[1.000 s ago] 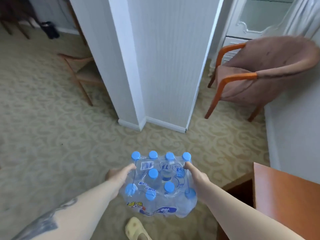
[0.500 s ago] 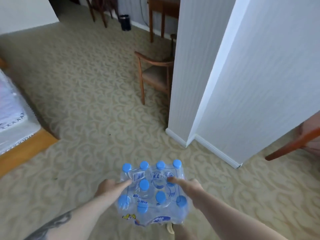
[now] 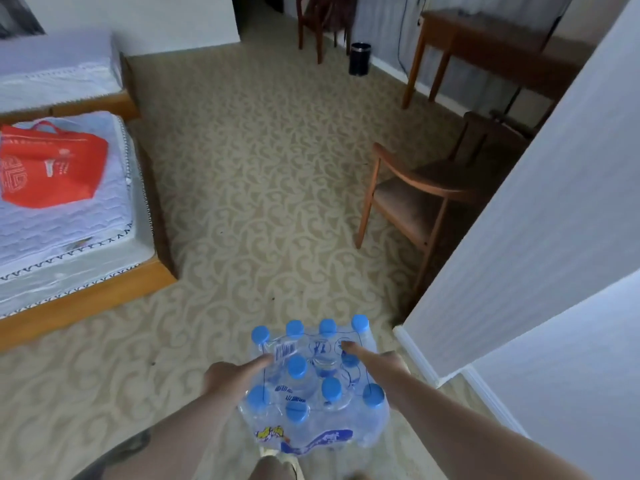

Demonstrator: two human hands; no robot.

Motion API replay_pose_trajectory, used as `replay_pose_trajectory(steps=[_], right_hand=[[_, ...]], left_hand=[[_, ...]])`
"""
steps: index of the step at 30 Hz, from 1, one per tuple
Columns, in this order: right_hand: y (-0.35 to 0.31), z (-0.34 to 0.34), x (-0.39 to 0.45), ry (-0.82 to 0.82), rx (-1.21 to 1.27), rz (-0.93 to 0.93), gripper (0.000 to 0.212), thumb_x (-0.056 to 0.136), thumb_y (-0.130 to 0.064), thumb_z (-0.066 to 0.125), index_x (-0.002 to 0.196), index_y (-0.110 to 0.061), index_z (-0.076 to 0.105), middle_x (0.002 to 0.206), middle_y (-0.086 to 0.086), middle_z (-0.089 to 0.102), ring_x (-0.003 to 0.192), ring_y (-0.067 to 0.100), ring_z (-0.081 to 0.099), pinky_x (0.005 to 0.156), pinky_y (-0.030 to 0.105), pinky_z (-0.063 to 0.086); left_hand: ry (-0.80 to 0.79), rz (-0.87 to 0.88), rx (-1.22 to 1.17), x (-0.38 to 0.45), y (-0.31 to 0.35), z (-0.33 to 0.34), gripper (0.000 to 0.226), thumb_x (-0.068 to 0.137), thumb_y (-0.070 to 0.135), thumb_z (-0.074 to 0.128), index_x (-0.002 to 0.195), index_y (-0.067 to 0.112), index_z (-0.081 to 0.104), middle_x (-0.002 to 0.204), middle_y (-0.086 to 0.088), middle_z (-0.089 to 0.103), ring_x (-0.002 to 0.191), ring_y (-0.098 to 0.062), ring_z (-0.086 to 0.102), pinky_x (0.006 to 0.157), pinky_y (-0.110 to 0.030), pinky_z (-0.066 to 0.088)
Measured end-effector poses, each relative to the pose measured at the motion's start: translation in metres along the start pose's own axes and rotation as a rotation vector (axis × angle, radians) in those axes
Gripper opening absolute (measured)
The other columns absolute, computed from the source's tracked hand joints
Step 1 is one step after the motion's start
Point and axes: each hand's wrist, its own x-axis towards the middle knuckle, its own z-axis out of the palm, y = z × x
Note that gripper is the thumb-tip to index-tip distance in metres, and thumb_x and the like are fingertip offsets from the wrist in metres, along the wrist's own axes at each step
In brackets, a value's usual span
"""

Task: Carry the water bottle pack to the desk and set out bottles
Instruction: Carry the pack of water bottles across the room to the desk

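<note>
Head view: bottle pack held mid-air

Both hands clamped on water bottle pack (image 3: pixel 313 386), L hand (image 3: pixel 230 374) on left side, R hand (image 3: pixel 379 363) on right. Pack's above the carpet (image 3: pixel 263 188), w/ bed (image 3: pixel 69 216) left, wooden chair (image 3: pixel 415 195) and white wall (image 3: pixel 540 209) right.

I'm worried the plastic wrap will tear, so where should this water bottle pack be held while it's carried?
Hold the water bottle pack by its two opposite side walls, one hand from each side, as the left hand and right hand do now. The pack is wide and upright with its caps on top, so squeezing the bottle sides probably loads the film least.
</note>
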Motion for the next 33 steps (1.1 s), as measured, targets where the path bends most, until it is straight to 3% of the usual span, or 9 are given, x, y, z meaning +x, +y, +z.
replay_pose_trajectory(steps=[3, 8, 14, 21, 23, 26, 30, 31, 33], right_hand=[[-0.065, 0.015, 0.031, 0.037, -0.045, -0.033, 0.087, 0.030, -0.080, 0.072, 0.083, -0.012, 0.062, 0.068, 0.001, 0.054, 0.054, 0.015, 0.051, 0.045, 0.024, 0.036], [-0.153, 0.036, 0.071, 0.093, 0.018, -0.015, 0.087, 0.024, -0.078, 0.073, 0.078, -0.010, 0.060, 0.072, 0.004, 0.058, 0.061, 0.019, 0.056, 0.053, 0.027, 0.043], [-0.270, 0.038, 0.125, 0.164, 0.041, -0.005, 0.084, 0.035, -0.081, 0.071, 0.078, -0.011, 0.059, 0.070, 0.002, 0.057, 0.058, 0.017, 0.055, 0.048, 0.025, 0.039], [-0.403, 0.013, 0.226, 0.185, 0.041, -0.011, 0.079, 0.040, -0.077, 0.074, 0.076, -0.008, 0.061, 0.065, 0.003, 0.057, 0.055, 0.018, 0.055, 0.046, 0.024, 0.038], [-0.436, 0.004, 0.253, 0.163, 0.020, 0.005, 0.079, 0.040, -0.077, 0.073, 0.078, -0.008, 0.059, 0.068, 0.003, 0.057, 0.056, 0.018, 0.054, 0.047, 0.024, 0.038], [-0.491, -0.010, 0.292, 0.158, 0.030, -0.006, 0.083, 0.043, -0.074, 0.074, 0.092, -0.010, 0.057, 0.076, 0.003, 0.057, 0.061, 0.019, 0.055, 0.048, 0.025, 0.038], [-0.560, -0.027, 0.331, 0.172, 0.112, -0.015, 0.102, 0.052, -0.061, 0.079, 0.134, -0.011, 0.044, 0.090, 0.004, 0.055, 0.071, 0.017, 0.056, 0.062, 0.030, 0.046], [-0.576, -0.031, 0.343, 0.186, 0.100, -0.026, 0.096, 0.058, -0.059, 0.075, 0.136, -0.015, 0.042, 0.097, 0.005, 0.052, 0.078, 0.022, 0.058, 0.070, 0.032, 0.048], [-0.609, -0.038, 0.369, 0.218, 0.134, -0.029, 0.056, 0.073, -0.050, 0.062, 0.119, -0.022, 0.048, 0.111, 0.007, 0.043, 0.092, 0.030, 0.056, 0.083, 0.036, 0.046]], left_hand=[[-0.003, -0.025, -0.069, 0.048, 0.044, -0.012, 0.065, 0.053, 0.056, 0.082, 0.073, -0.002, 0.061, 0.067, -0.011, 0.058, 0.059, -0.024, 0.057, 0.055, -0.030, 0.045], [-0.036, 0.035, -0.045, 0.124, 0.131, -0.037, 0.065, 0.051, 0.057, 0.082, 0.071, -0.001, 0.064, 0.066, -0.011, 0.060, 0.059, -0.025, 0.058, 0.059, -0.032, 0.048], [-0.045, 0.112, 0.028, 0.211, 0.255, -0.060, 0.066, 0.048, 0.060, 0.081, 0.067, 0.000, 0.062, 0.066, -0.011, 0.058, 0.062, -0.026, 0.061, 0.061, -0.033, 0.051], [-0.060, 0.156, 0.074, 0.299, 0.391, -0.046, 0.066, 0.054, 0.064, 0.078, 0.061, 0.004, 0.054, 0.061, -0.007, 0.052, 0.055, -0.022, 0.052, 0.055, -0.030, 0.043], [-0.075, 0.161, 0.085, 0.319, 0.426, -0.040, 0.066, 0.054, 0.065, 0.079, 0.056, 0.008, 0.044, 0.058, -0.006, 0.045, 0.055, -0.021, 0.047, 0.055, -0.031, 0.041], [-0.102, 0.193, 0.051, 0.353, 0.485, -0.032, 0.068, 0.052, 0.061, 0.081, 0.052, 0.013, 0.032, 0.051, -0.002, 0.033, 0.047, -0.017, 0.036, 0.047, -0.027, 0.032], [-0.104, 0.231, 0.080, 0.390, 0.554, -0.030, 0.059, 0.053, 0.056, 0.079, 0.048, 0.014, 0.037, 0.047, 0.000, 0.037, 0.044, -0.015, 0.038, 0.045, -0.025, 0.033], [-0.105, 0.228, 0.091, 0.401, 0.571, -0.028, 0.057, 0.053, 0.055, 0.077, 0.048, 0.013, 0.038, 0.048, 0.000, 0.038, 0.045, -0.016, 0.039, 0.047, -0.026, 0.035], [-0.119, 0.219, 0.071, 0.428, 0.608, -0.026, 0.051, 0.054, 0.051, 0.072, 0.048, 0.012, 0.041, 0.049, -0.002, 0.040, 0.048, -0.018, 0.041, 0.051, -0.028, 0.036]])
